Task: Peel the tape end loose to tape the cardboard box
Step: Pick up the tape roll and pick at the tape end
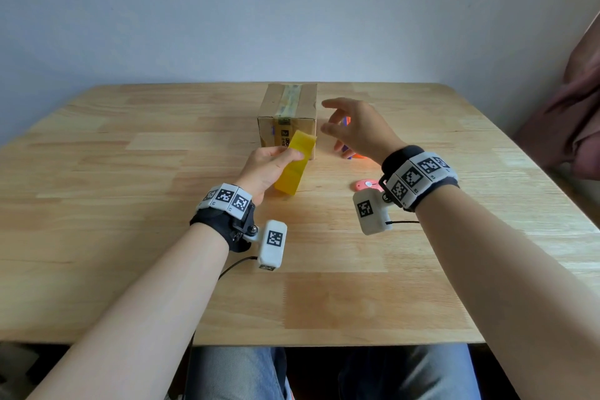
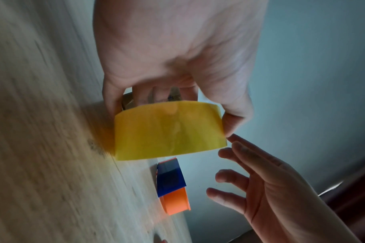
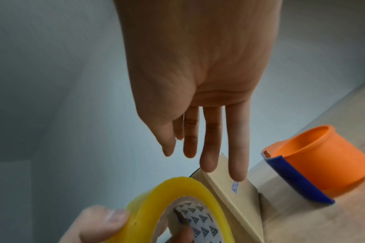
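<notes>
A yellow tape roll (image 1: 293, 166) (image 2: 169, 129) (image 3: 177, 203) stands on edge, held just in front of the cardboard box (image 1: 289, 114) (image 3: 229, 187). My left hand (image 1: 266, 169) (image 2: 173, 65) grips the roll, thumb on its outer face and fingers through the core. My right hand (image 1: 354, 130) (image 3: 200, 115) (image 2: 250, 174) hovers to the right of the box with straight, spread fingers and holds nothing. The box top carries a strip of older tape down its middle. No loose tape end shows on the roll.
An orange and blue tape dispenser (image 2: 171, 185) (image 3: 314, 166) stands on the wooden table (image 1: 130, 237) behind my right hand. A small pink cutter (image 1: 367, 185) lies near my right wrist. A pinkish cloth (image 1: 571, 114) hangs at the right edge.
</notes>
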The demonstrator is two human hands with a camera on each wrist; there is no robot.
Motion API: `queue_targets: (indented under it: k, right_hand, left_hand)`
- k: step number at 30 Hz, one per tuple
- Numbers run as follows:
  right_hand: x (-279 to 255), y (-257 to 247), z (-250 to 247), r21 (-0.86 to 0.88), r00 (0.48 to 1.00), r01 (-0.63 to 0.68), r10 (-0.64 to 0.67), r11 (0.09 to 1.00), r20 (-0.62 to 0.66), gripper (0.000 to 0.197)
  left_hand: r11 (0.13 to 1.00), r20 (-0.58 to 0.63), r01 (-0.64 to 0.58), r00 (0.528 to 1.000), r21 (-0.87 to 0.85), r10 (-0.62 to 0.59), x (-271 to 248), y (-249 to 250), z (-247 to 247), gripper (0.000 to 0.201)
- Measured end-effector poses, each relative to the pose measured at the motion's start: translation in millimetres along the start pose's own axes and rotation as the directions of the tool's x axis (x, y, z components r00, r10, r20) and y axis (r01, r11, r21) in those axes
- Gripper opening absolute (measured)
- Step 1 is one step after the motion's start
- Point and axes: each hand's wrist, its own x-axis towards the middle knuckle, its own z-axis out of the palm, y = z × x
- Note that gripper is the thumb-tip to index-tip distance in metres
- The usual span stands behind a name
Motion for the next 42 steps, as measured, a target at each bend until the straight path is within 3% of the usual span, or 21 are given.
queue_targets:
  k: [2, 5, 14, 18, 21, 23, 32, 38, 42]
  right_hand:
    - [-2.8, 0.6, 1.2, 0.030, 0.999, -0.023, 0.021, 0.999, 0.042, 0.052]
    - [-6.1, 1.1, 5.1, -0.010, 0.993, -0.020, 0.021, 1.000, 0.120, 0.043]
    - [-9.4, -4.5, 9.5, 0.163, 0.987, -0.133, 0.147, 0.977, -0.073, 0.020]
    - [-8.5, -4.4, 9.6, 0.206, 0.989, -0.140, 0.147, 0.968, -0.020, 0.009]
    - [-6.6, -4.1, 10.8, 0.216, 0.994, -0.109, 0.103, 0.970, 0.040, 0.008]
    - [-6.0, -5.3, 12.5, 0.213, 0.995, -0.089, 0.078, 0.973, 0.060, 0.009]
    - [-13.9, -22.4, 15.9, -0.051, 0.981, 0.015, -0.004, 0.999, 0.193, 0.028]
    - [-18.0, -25.0, 8.4, -0.035, 0.990, -0.019, 0.024, 0.999, 0.135, 0.012]
    - [-18.3, -23.9, 8.8, -0.060, 0.994, -0.036, 0.043, 0.998, 0.105, 0.014]
  left_hand:
    - [1.000, 0.002, -0.001, 1.000, -0.009, 0.001, -1.3, 0.1, -0.1, 0.050]
    - [1.000, 0.008, -0.011, 1.000, 0.000, 0.011, -2.5, -0.3, 1.5, 0.043]
    - [0.999, 0.079, 0.015, 0.997, 0.032, -0.018, -10.5, 3.4, -4.1, 0.031]
    - [0.998, 0.095, 0.044, 0.994, 0.041, -0.048, -13.5, 2.8, -9.7, 0.054]
    - [0.998, 0.112, 0.041, 0.993, 0.044, -0.046, -18.6, 4.6, -12.3, 0.035]
    - [0.998, 0.098, 0.022, 0.995, 0.055, -0.028, -19.6, 3.7, -14.4, 0.023]
    - [0.986, 0.116, -0.069, 0.992, 0.153, 0.052, -25.5, 5.6, -6.8, 0.018]
    - [0.988, 0.094, -0.063, 0.994, 0.140, 0.050, -25.9, 7.5, -0.8, 0.018]
    - [0.988, 0.072, -0.059, 0.996, 0.141, 0.049, -24.9, 9.5, 3.3, 0.014]
